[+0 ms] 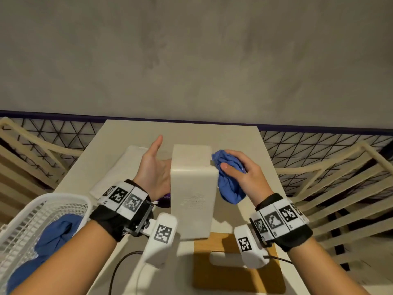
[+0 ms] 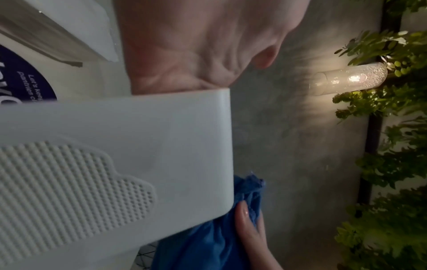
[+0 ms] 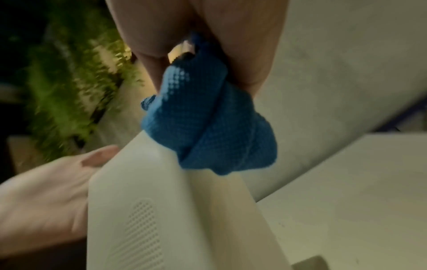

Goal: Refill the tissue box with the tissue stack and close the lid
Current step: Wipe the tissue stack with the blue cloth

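The white tissue box [image 1: 191,188] [image 2: 115,146] [image 3: 150,210] stands on end on the table, its dotted panel facing me. My left hand [image 1: 153,167] [image 2: 196,45] [image 3: 41,201] lies flat against the box's left side, thumb pointing up. My right hand [image 1: 246,177] [image 3: 242,36] grips a bunched blue cloth [image 1: 229,184] [image 2: 208,246] [image 3: 208,127] and holds it against the box's upper right corner. The white tissue stack [image 1: 119,167] lies on the table behind my left hand. The wooden lid [image 1: 238,273] with its slot lies flat in front of the box.
A white basket [image 1: 63,196] at the lower left holds more blue cloths [image 1: 55,233]. A purple-labelled item [image 1: 163,201] [image 2: 23,76] lies left of the box's base. A dark cable [image 1: 119,267] runs off the front edge. Slatted wooden frames flank the small table [image 1: 191,133].
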A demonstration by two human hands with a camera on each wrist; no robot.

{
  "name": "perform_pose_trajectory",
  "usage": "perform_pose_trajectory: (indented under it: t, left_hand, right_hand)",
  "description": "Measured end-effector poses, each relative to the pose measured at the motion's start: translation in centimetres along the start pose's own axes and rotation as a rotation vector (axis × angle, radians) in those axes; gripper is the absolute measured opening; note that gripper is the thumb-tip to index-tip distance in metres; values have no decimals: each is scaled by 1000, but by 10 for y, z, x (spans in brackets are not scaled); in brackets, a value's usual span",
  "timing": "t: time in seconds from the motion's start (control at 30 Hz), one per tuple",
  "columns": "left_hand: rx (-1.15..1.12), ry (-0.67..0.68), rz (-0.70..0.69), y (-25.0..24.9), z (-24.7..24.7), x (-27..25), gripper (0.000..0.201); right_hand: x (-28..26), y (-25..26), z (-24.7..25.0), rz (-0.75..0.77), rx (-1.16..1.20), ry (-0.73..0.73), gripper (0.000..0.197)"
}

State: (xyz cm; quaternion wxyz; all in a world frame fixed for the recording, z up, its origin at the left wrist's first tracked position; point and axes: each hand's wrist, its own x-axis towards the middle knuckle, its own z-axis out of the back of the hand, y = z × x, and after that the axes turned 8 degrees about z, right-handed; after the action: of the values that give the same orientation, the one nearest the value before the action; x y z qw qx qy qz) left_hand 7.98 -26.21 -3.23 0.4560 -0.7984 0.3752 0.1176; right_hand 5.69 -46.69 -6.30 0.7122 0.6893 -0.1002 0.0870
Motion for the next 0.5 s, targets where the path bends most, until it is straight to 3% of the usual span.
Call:
perform_pose_trajectory:
  t: [0.17,0.3,0.4,0.5]
  left_hand:
    - [-41,0,2,1,-6,3,86]
    - [15,-30,-39,6,-21,6,78]
    - [13,-74,-80,14,-24,6,69]
    - [62,-125,-148,17,-19,9,66]
  right_hand:
    - [-18,2,-9,292,-479,197,27]
    - [-32,3,-36,534,-848,304,38]
    - [-22,6,-50,548,-884,315,37]
    - [-7,3,-40,483,-907,228,34]
